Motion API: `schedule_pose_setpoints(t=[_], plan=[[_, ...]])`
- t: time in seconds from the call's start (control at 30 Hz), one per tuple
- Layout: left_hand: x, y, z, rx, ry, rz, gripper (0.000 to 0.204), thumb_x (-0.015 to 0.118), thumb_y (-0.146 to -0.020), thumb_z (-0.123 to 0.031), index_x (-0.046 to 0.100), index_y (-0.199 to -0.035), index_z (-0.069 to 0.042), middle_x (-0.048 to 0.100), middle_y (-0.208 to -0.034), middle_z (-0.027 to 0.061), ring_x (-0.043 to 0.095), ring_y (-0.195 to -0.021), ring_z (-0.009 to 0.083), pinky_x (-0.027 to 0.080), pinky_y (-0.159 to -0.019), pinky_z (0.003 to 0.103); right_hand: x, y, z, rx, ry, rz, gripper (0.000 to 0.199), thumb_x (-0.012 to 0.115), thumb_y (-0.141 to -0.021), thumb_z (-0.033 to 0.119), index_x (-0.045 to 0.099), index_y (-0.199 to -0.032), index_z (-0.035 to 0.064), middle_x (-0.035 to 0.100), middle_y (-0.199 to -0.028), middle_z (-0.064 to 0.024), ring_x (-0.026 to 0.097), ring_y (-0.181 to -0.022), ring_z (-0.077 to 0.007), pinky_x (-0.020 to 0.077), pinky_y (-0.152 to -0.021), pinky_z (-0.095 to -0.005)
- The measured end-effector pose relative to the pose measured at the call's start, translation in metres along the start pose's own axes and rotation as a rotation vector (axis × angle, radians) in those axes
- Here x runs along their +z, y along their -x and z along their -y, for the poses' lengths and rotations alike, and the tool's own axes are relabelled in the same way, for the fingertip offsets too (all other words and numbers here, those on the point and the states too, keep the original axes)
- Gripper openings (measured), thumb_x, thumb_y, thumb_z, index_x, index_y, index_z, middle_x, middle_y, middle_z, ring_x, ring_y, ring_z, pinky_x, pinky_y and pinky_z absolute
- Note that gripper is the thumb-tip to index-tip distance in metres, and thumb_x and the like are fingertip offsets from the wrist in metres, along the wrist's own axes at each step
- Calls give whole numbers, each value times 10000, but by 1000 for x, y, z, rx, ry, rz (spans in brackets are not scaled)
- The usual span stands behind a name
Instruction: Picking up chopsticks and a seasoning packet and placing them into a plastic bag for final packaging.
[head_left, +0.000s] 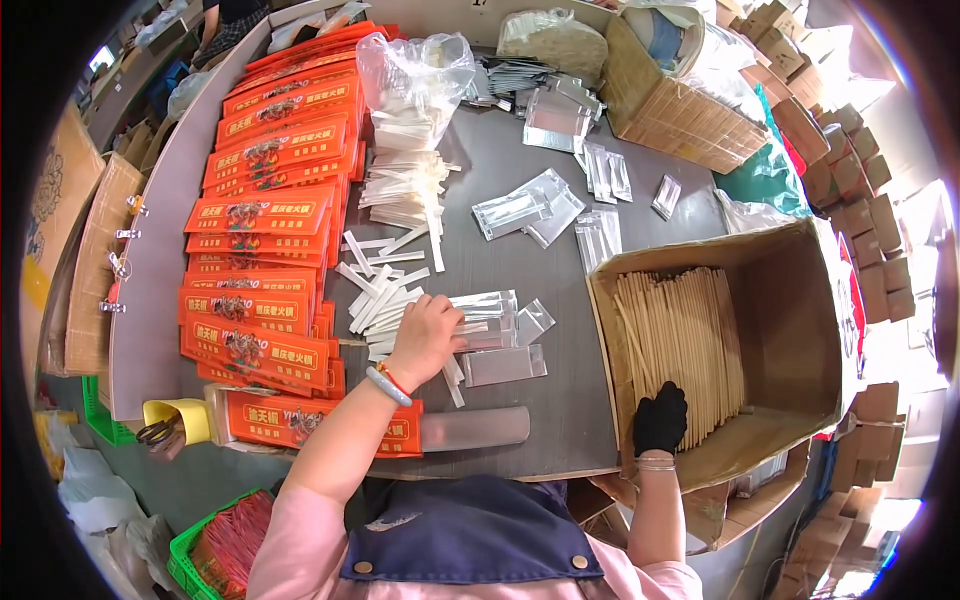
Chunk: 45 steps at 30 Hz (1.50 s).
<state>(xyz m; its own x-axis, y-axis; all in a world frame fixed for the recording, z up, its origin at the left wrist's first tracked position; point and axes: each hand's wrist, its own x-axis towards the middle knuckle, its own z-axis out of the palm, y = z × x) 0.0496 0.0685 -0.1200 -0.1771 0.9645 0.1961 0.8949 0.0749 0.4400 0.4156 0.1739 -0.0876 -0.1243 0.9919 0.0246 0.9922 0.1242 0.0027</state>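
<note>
Head view: left hand (420, 340) is resting half-curled at clear packets (505, 366) toward tabletop's (570, 400) front edge; right hand (660, 418) is sitting bunched at wooden sticks (690, 340) in front-right-corner box (790, 300); can't tell either grip. Overfull grabbing is risking spilled sticks.

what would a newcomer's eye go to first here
Probably the bright red packs, overlapping in a long run down the left of the grey table. Next, the open carton on the right, with its mass of wooden sticks and the black-gloved right hand. Between them, the bare left hand is among white strips and clear packets.
</note>
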Motion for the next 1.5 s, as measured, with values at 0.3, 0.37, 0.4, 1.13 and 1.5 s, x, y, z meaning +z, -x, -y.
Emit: schedule_pose_setpoints(t=[0.3, 0.37, 0.4, 1.13, 1.5], plan=[[-42, 17, -38, -334, 399, 340, 197, 795, -677, -132, 644, -801, -111, 631, -939, 37, 566, -967, 274, 436, -843, 407, -31, 12, 2, -50, -300, -105, 272, 594, -903, 134, 607, -1132, -13, 639, -1035, -219, 627, -983, -370, 496, -860, -449], [-50, 43, -53, -349, 511, 571, 258, 832, -644, -175, 645, -808, -105, 639, -1002, 46, 566, -1014, 282, 435, -861, 424, -34, 23, 8, -356, -292, -269, 290, 599, -916, 142, 626, -1154, -19, 651, -1032, -221, 638, -976, -361, 499, -859, -430], [-42, 61, -57, -354, 511, 573, 258, 832, -644, -175, 645, -808, -105, 639, -1002, 46, 566, -1014, 282, 435, -861, 424, -27, 24, 14, -460, -428, -47, 287, 620, -909, 159, 647, -1154, 12, 649, -974, -201, 640, -929, -353, 504, -816, -420], [-43, 99, -53, 51, 76, 159, 539, 757, -694, -186, 621, -1207, -94, 582, -1081, 94, 530, -1008, 286, 460, -863, 418, 12, 97, 168, -617, -1256, 583, 459, 796, -759, 171, 532, -1113, 45, 563, -1042, -139, 582, -917, -274, 488, -785, -366], [-138, 66, 22, -2, -474, -111, 312, 761, -656, -119, 676, -953, -77, 544, -1199, 173, 488, -1147, 385, 422, -981, 472, -34, 39, 100, -746, -558, 115, 570, 829, -626, 403, 598, -1045, 91, 595, -947, -75, 580, -930, -288, 404, -831, -442]])
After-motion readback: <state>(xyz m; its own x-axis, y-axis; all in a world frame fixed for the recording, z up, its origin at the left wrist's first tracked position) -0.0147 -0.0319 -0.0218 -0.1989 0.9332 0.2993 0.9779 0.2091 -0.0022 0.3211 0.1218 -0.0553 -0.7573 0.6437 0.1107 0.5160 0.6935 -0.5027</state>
